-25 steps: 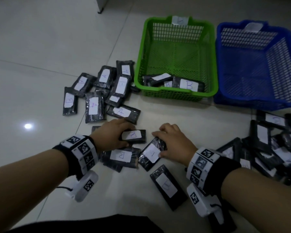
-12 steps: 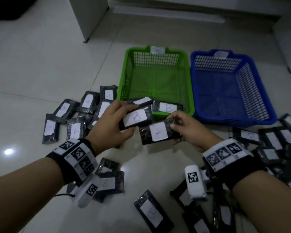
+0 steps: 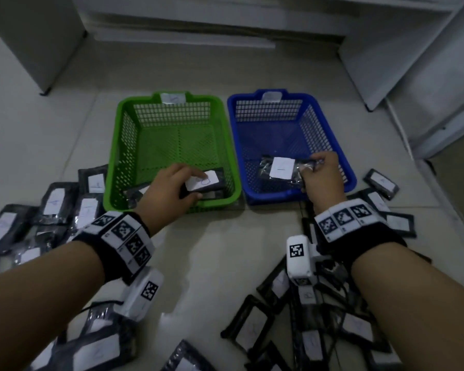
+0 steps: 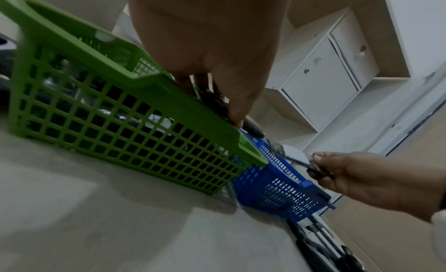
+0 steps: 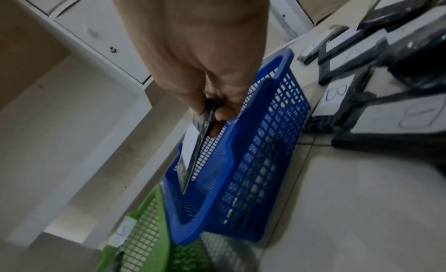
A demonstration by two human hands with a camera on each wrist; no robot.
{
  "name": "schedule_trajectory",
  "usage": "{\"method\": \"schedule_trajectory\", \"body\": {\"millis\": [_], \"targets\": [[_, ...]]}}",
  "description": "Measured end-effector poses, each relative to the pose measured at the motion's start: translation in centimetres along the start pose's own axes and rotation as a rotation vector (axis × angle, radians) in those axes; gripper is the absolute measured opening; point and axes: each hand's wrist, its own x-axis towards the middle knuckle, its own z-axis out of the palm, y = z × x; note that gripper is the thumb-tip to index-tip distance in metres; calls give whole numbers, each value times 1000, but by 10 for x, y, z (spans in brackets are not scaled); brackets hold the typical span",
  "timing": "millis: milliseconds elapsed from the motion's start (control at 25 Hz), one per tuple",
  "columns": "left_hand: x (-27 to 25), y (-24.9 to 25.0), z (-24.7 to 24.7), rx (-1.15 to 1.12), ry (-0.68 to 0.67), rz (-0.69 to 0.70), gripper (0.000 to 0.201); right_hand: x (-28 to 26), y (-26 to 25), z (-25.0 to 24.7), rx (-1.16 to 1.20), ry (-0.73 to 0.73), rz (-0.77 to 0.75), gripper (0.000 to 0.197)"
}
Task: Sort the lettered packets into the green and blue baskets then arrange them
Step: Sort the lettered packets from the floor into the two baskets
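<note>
My left hand (image 3: pixel 176 187) grips a black packet with a white B label (image 3: pixel 202 181) over the near end of the green basket (image 3: pixel 169 103). Other packets (image 3: pixel 134 194) lie inside the green basket, partly hidden by my hand. My right hand (image 3: pixel 319 174) pinches the right end of a packet with a white label (image 3: pixel 280 168), held level over the near part of the blue basket (image 3: pixel 332 145). In the right wrist view the pinched packet (image 5: pixel 195 150) hangs edge-on above the blue basket (image 5: pixel 272 142). In the left wrist view my left fingers (image 4: pixel 236 112) sit at the green basket's rim (image 4: pixel 154 85).
Several black lettered packets lie scattered on the tiled floor left (image 3: pixel 54 204), right (image 3: pixel 381 183) and near me (image 3: pixel 252 325). White cabinets (image 3: pixel 32 36) stand behind the baskets, with more cabinets (image 3: pixel 413 49) at the right. A strip of bare floor (image 3: pixel 225 250) runs between my arms.
Both hands lifted packets off the floor and carried them forward. The left one now holds its packet over the green basket, the right one over the blue basket.
</note>
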Motion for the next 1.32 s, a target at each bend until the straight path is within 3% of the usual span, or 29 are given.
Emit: {"method": "schedule_trajectory", "body": {"millis": [160, 360, 480, 560, 640, 720, 880, 1040, 1120, 1200, 1320], "targets": [[6, -2, 7, -4, -79, 55, 23, 2, 1, 1, -257, -93, -91, 30], [-3, 20, 2, 131, -75, 178, 18, 5, -8, -8, -569, -441, -190, 40], [5, 64, -15, 138, -224, 414, 22, 2, -14, -45, -721, -567, -356, 38], [19, 98, -22, 142, -360, 488, 16, -2, -16, -76, -796, -682, -410, 36], [37, 131, -19, 152, -453, 427, 11, -3, -12, -104, -827, -747, -430, 33], [47, 161, 2, 122, -495, 269, 13, 3, 4, -123, -799, -763, -414, 29], [33, 181, 92, 3, -452, -97, 19, 15, 59, -128, -839, -766, -352, 33], [1, 189, 180, -89, -376, -525, 74, 21, 96, -135, -1060, -861, -302, 58], [-6, 194, 205, -58, -336, -584, 89, 24, 108, -142, -1082, -867, -330, 58], [-8, 193, 213, -35, -289, -608, 82, 25, 116, -148, -1025, -860, -348, 52], [-6, 186, 211, -132, -154, -572, 36, 30, 119, -155, -891, -840, -330, 37]]}}
